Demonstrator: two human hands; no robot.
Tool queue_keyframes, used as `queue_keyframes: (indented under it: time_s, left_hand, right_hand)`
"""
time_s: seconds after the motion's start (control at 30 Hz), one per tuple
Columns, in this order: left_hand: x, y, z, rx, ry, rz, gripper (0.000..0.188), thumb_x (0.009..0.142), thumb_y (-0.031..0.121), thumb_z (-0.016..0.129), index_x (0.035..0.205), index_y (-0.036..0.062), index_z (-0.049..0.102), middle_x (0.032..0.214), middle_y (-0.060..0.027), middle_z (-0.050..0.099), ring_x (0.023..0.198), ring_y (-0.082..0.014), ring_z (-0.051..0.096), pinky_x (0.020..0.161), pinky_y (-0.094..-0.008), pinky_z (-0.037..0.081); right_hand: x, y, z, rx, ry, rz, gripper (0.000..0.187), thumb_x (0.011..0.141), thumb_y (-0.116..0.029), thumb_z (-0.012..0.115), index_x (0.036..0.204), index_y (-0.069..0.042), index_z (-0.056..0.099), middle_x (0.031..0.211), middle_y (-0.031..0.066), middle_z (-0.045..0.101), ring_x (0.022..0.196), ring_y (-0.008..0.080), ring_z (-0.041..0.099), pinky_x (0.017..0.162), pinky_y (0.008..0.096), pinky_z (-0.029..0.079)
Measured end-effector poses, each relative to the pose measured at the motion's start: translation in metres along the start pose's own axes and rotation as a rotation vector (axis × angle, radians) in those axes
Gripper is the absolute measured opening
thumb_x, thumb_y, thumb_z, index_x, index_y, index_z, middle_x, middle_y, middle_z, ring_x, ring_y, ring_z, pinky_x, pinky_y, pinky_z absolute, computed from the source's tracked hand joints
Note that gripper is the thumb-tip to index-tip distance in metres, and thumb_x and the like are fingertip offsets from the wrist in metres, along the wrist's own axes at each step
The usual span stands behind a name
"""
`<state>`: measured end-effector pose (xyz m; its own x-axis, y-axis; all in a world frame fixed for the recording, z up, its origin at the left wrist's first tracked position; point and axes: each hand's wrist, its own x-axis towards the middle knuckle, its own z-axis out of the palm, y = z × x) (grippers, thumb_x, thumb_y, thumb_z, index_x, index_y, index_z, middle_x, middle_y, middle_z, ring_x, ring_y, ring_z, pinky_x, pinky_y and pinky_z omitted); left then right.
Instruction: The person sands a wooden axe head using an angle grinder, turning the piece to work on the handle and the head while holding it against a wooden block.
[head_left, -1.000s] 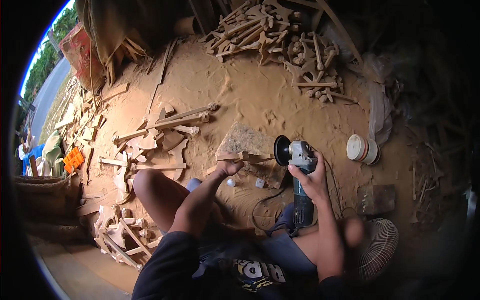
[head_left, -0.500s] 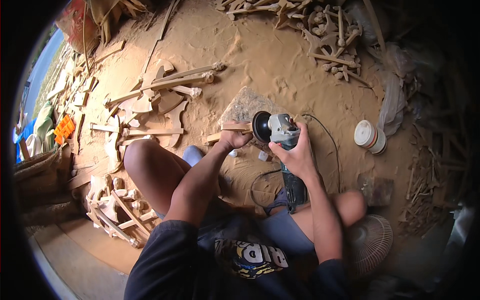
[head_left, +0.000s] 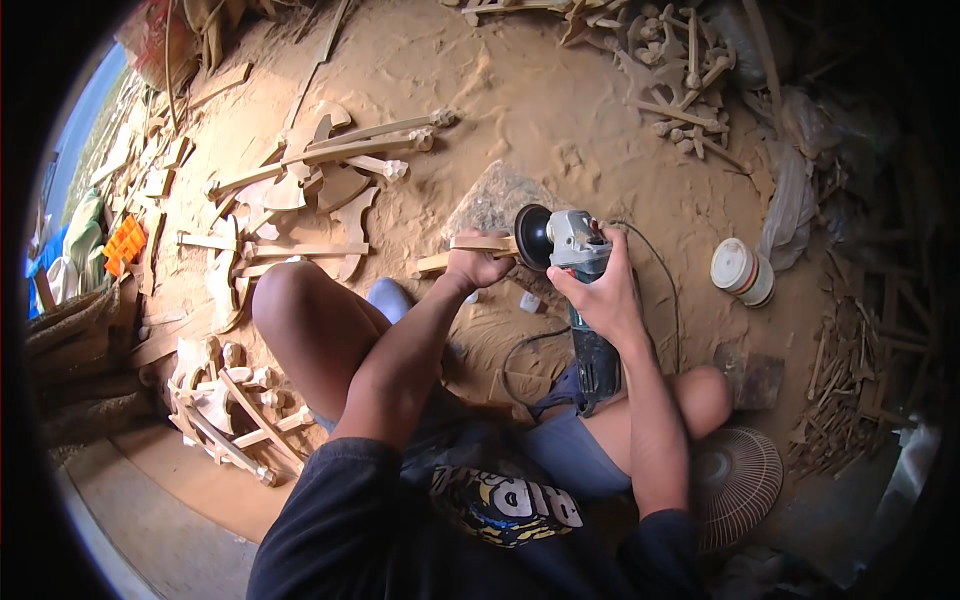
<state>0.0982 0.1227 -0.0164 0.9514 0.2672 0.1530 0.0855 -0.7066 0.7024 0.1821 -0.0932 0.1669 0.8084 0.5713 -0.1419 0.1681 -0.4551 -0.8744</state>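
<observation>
My right hand [head_left: 603,292] is wrapped round the head of an angle grinder [head_left: 590,355], whose dark body runs down toward my lap. Its round black sanding disc [head_left: 533,237] faces left. My left hand [head_left: 477,268] grips a pale wooden piece [head_left: 484,243], with one end up against the disc; whether they touch, I cannot tell for certain. Another strip of wood [head_left: 433,263] sticks out to the left of that hand. Under and behind the work lies a rough stone block [head_left: 500,190] on the dusty ground.
Carved wooden parts [head_left: 300,190] lie left, with another heap [head_left: 235,415] beside my knee and more [head_left: 680,80] at the far right. A white tub [head_left: 740,270] lies to the right. The grinder's cord [head_left: 668,275] loops over the ground. A round fan guard [head_left: 738,485] stands near my right knee.
The view has shifted slightly. Both hands keep their grip, and the grinder and wooden piece appear a little farther right, the piece still at the disc.
</observation>
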Motion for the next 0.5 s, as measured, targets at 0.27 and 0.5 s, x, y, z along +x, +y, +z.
queue_keyframes:
  time_s: [0.27,0.5]
  left_hand:
    - [-0.004,-0.002,0.001,0.048,0.037,0.009,0.026,0.08,0.038,0.069,0.085,0.0133,0.072,0.081,-0.0182,0.074,0.076,-0.0455,0.071,0.073,-0.0528,0.059]
    - [-0.001,0.002,-0.003,-0.009,0.013,0.002,0.025,0.08,0.038,0.07,0.086,0.0131,0.071,0.083,-0.0194,0.074,0.079,-0.0449,0.072,0.073,-0.054,0.058]
  right_hand:
    - [-0.003,-0.014,0.001,-0.074,0.022,-0.009,0.086,0.079,-0.027,0.089,0.142,0.004,0.04,0.126,0.028,0.065,0.115,0.0354,0.069,0.1,0.0458,0.054]
    - [-0.002,0.001,-0.001,-0.064,0.076,-0.041,0.09,0.077,-0.028,0.089,0.143,0.005,0.038,0.126,0.0277,0.065,0.115,0.0343,0.069,0.1,0.0442,0.055]
